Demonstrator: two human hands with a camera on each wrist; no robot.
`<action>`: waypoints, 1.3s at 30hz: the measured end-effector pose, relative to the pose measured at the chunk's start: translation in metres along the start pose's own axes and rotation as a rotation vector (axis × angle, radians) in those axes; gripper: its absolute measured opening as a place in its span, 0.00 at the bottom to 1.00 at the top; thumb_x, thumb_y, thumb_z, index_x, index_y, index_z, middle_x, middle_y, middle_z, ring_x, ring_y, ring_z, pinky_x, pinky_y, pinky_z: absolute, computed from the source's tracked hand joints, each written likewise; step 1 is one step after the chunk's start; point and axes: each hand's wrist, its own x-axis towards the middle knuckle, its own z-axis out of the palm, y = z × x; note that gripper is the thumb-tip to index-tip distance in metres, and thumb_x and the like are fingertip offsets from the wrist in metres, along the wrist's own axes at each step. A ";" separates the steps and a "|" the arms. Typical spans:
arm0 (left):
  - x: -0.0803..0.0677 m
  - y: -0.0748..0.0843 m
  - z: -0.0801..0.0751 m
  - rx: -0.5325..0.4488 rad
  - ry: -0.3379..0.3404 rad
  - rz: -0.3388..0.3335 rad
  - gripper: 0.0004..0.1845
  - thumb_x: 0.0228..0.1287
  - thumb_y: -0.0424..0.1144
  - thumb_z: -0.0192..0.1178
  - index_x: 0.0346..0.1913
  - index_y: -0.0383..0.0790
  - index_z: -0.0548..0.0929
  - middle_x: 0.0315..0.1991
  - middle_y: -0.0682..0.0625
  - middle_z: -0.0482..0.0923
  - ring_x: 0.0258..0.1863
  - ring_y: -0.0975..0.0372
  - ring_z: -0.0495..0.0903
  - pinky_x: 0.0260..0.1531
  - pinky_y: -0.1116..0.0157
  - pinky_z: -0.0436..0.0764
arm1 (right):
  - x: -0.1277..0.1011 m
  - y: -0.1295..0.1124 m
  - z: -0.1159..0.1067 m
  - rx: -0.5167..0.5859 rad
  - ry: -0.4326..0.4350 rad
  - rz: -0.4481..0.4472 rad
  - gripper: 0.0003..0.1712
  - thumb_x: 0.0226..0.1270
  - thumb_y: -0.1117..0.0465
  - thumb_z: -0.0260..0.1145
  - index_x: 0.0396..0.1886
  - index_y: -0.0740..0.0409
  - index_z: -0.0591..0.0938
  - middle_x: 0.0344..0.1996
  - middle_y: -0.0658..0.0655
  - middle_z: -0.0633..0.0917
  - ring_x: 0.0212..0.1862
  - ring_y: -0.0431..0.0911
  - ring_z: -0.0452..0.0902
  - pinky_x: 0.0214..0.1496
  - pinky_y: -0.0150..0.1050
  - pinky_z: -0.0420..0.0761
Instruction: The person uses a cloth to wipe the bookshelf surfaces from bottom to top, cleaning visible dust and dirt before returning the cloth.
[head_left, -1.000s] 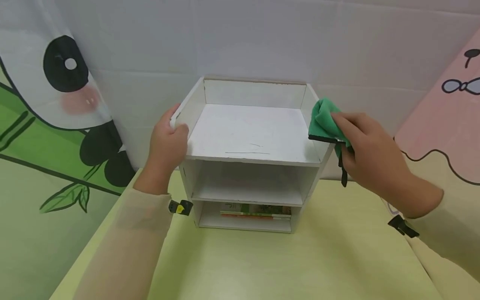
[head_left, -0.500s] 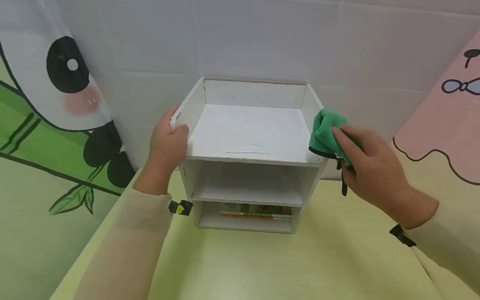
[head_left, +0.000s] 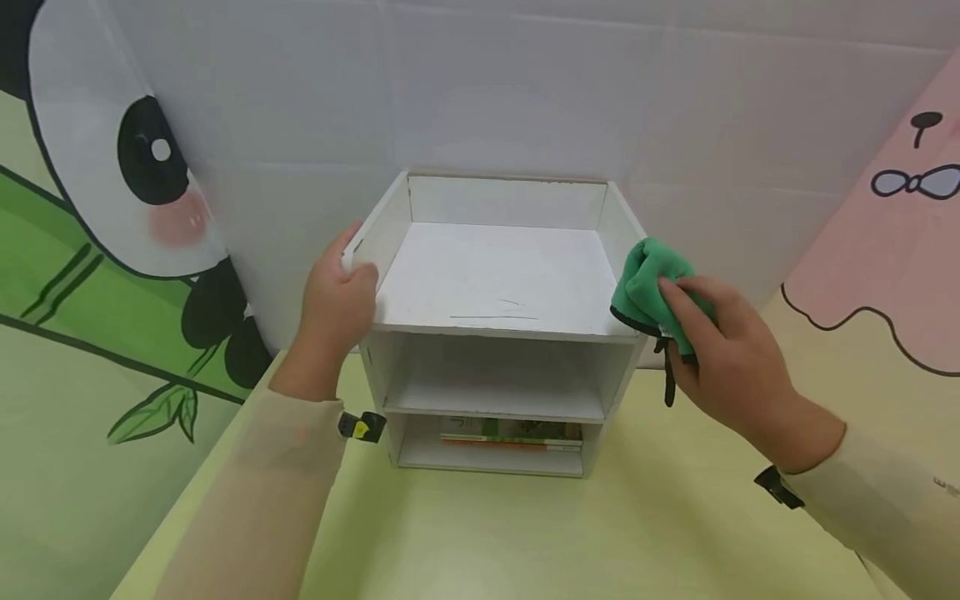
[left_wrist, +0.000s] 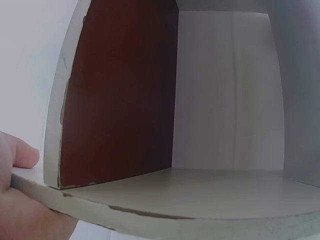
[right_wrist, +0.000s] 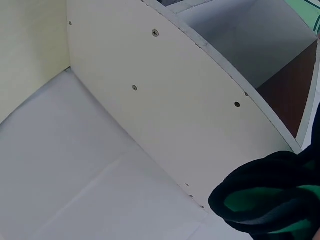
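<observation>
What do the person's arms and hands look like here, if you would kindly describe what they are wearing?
The left sleeve and right sleeve are long and pale beige. A small black clip-like piece with a yellow patch shows at the left cuff, and a black piece at the right. Small marks, unreadable, show on the right sleeve. The left hand and right hand are ungloved.

Soft, even light, faint shadows on the table (head_left: 480, 533), wrist views dimmer and lens-bowed

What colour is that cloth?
The cloth is green with a black edge, clearest in the head view.
</observation>
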 end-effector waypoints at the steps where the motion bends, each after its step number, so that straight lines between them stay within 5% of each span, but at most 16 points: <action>1: 0.000 0.000 0.000 -0.003 0.000 -0.001 0.32 0.78 0.45 0.41 0.83 0.56 0.56 0.80 0.53 0.58 0.76 0.50 0.59 0.68 0.35 0.60 | 0.000 0.000 0.000 0.003 -0.001 -0.006 0.31 0.56 0.73 0.61 0.63 0.73 0.78 0.54 0.74 0.76 0.48 0.69 0.77 0.45 0.64 0.79; 11: 0.001 0.000 -0.001 0.009 0.005 0.005 0.32 0.78 0.45 0.42 0.83 0.53 0.58 0.79 0.51 0.60 0.76 0.50 0.60 0.68 0.35 0.60 | -0.006 -0.004 -0.002 0.014 -0.038 -0.075 0.25 0.75 0.62 0.48 0.61 0.75 0.78 0.51 0.74 0.77 0.46 0.68 0.76 0.42 0.63 0.79; 23: 0.002 0.001 -0.003 0.013 0.013 0.007 0.32 0.78 0.44 0.42 0.83 0.54 0.58 0.79 0.51 0.59 0.76 0.49 0.60 0.68 0.35 0.60 | -0.037 -0.014 0.019 0.020 -0.040 -0.128 0.23 0.77 0.64 0.49 0.59 0.77 0.78 0.47 0.74 0.78 0.37 0.66 0.76 0.31 0.60 0.79; 39: 0.002 0.000 -0.001 0.019 0.007 -0.014 0.32 0.78 0.45 0.41 0.83 0.57 0.56 0.80 0.51 0.57 0.76 0.48 0.59 0.68 0.34 0.60 | -0.063 -0.025 0.035 0.036 0.017 -0.028 0.24 0.76 0.62 0.50 0.57 0.77 0.79 0.49 0.74 0.79 0.44 0.66 0.78 0.44 0.54 0.79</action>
